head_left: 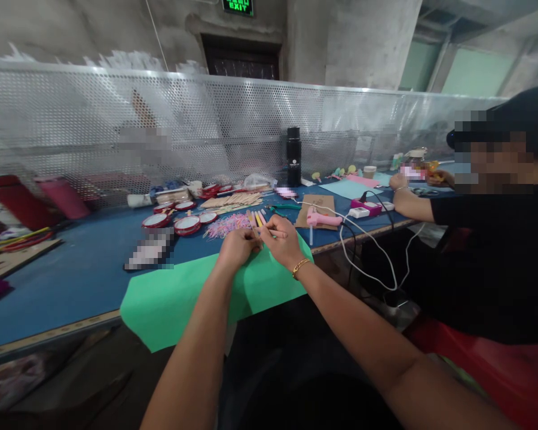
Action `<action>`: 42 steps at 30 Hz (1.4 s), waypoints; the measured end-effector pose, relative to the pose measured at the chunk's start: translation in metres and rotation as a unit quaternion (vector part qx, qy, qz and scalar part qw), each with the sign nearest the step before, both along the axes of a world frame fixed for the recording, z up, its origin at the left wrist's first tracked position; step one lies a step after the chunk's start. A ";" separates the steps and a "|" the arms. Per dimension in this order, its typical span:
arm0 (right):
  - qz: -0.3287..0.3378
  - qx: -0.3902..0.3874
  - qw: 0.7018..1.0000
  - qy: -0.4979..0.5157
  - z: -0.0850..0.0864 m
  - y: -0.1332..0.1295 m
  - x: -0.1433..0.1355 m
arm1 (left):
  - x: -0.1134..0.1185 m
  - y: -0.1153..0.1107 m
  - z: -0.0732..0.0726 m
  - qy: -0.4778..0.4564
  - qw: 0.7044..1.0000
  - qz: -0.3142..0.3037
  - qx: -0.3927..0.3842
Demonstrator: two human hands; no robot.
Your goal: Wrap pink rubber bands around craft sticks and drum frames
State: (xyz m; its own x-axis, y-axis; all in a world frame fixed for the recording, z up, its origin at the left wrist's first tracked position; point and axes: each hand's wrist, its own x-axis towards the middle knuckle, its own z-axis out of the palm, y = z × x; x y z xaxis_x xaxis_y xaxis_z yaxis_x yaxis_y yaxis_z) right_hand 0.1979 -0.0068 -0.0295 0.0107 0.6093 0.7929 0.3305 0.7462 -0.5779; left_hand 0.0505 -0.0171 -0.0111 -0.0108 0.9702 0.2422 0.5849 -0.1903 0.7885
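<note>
One slim stick (278, 234) sits clamped in the right hand (288, 243), with the left hand (238, 246) close beside it, seemingly for steadiness; I cannot tell from my remote view what its curled fingertips pinch. Beneath both, the green sheet (174, 295) overhangs the table (89, 272), perhaps shielding it, and the glue gun (323, 219) lies on cardboard (327, 205), probably to catch drips

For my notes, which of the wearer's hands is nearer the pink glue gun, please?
Right: the right hand is just left of the pink glue gun; the left hand is farther left.
</note>
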 end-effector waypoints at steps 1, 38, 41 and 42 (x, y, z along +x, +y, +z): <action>-0.002 0.002 1.000 -0.002 0.000 0.000 0.000 | 0.000 -0.001 0.001 0.003 1.000 0.002 0.001; 0.040 -0.030 0.998 0.037 0.001 -0.004 0.007 | -0.004 0.007 -0.007 -0.015 1.000 -0.019 -0.005; 0.036 -0.021 0.999 0.029 0.000 -0.004 0.007 | -0.003 0.006 -0.006 -0.015 1.000 -0.014 -0.006; 0.031 -0.022 0.999 0.027 0.000 -0.004 0.007 | -0.003 0.005 -0.005 -0.016 1.000 -0.011 -0.008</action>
